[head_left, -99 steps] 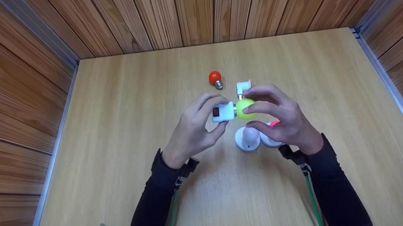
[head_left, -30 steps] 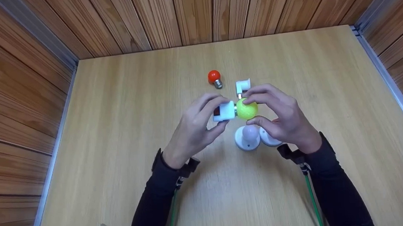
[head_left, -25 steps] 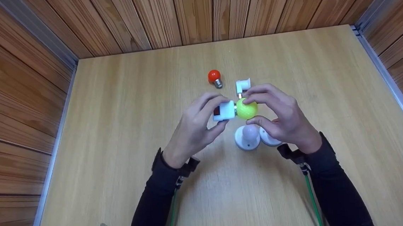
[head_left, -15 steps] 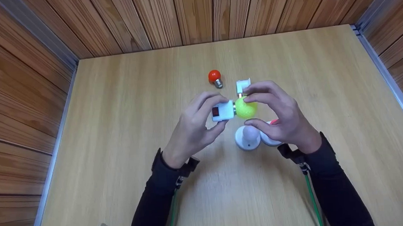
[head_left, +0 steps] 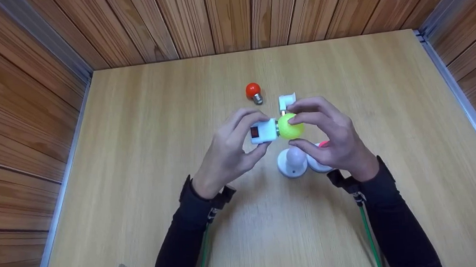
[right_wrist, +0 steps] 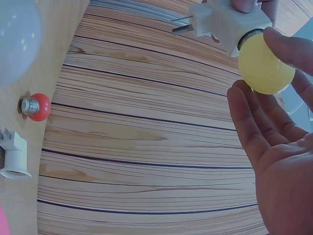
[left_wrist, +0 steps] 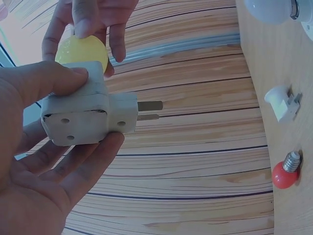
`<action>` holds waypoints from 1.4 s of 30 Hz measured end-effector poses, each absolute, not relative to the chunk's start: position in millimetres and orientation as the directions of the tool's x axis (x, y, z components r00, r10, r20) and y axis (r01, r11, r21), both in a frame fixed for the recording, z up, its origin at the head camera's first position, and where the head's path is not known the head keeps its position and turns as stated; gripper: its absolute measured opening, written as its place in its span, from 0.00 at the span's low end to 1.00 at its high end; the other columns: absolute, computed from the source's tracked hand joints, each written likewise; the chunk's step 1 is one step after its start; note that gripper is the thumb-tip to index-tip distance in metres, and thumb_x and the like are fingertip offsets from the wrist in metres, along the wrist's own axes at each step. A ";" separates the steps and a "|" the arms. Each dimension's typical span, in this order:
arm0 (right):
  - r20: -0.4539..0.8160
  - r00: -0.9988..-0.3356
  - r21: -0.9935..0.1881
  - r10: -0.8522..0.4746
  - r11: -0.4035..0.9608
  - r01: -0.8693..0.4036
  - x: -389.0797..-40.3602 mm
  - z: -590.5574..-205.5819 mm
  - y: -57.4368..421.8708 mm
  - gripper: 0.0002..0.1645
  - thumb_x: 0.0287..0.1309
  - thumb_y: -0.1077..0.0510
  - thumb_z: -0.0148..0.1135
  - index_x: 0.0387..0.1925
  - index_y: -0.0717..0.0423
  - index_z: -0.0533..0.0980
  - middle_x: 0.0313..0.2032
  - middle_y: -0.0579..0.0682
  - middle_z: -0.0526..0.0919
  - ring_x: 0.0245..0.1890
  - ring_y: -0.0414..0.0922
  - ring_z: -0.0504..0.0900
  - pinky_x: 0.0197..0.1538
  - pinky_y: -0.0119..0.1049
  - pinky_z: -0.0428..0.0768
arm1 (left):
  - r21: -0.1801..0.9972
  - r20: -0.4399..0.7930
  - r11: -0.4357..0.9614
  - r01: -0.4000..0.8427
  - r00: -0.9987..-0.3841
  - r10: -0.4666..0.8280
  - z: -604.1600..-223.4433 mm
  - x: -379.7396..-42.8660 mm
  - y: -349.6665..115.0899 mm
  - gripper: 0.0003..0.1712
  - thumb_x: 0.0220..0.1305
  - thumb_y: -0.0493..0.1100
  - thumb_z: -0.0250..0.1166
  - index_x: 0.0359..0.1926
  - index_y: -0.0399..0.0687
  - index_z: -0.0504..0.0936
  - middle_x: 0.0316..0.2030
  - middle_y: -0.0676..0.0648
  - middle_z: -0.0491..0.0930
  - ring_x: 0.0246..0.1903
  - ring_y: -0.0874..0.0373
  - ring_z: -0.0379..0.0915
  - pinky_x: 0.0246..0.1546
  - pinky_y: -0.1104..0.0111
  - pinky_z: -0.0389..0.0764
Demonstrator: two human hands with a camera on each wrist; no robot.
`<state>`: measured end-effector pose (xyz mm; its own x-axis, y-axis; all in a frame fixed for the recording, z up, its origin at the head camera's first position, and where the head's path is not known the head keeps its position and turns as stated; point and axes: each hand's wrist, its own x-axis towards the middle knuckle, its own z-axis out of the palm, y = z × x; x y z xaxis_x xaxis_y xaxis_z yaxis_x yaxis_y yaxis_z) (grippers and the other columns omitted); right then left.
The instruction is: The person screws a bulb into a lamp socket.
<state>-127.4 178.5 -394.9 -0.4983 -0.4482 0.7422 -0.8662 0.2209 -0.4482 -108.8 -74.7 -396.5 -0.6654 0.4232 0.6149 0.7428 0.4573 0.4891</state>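
Held up over the table, a white plug-in lamp socket with two flat metal prongs sits in my left hand, the thumb on one side and fingers on the other. A yellow light bulb points out of its right end, the metal base partly inside the socket and a strip of it showing. My right hand pinches the bulb's globe; in the right wrist view the thumb lies on one side and fingertips touch the opposite side.
A red bulb lies beyond the hands, beside a second white plug-in socket. Nearer stands a white bulb in a round base. Another round base with a pink bulb is partly hidden by my right hand.
My right fingers have shifted round the yellow bulb, uncovering more of it than 3.3 seconds ago. Both hands otherwise stay in place, and the socket has shifted only slightly.
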 end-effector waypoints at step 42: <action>0.769 -0.324 -0.380 -0.551 0.013 -0.925 -128.8 -392.9 177.2 0.18 0.51 0.79 0.65 0.44 0.67 0.84 0.52 0.68 0.83 0.55 0.56 0.83 0.70 0.26 0.80 | 0.635 0.402 0.389 0.667 -0.716 0.571 -395.4 -112.3 -82.9 0.22 0.71 0.49 0.71 0.59 0.42 0.85 0.52 0.47 0.86 0.50 0.57 0.82 0.56 0.69 0.87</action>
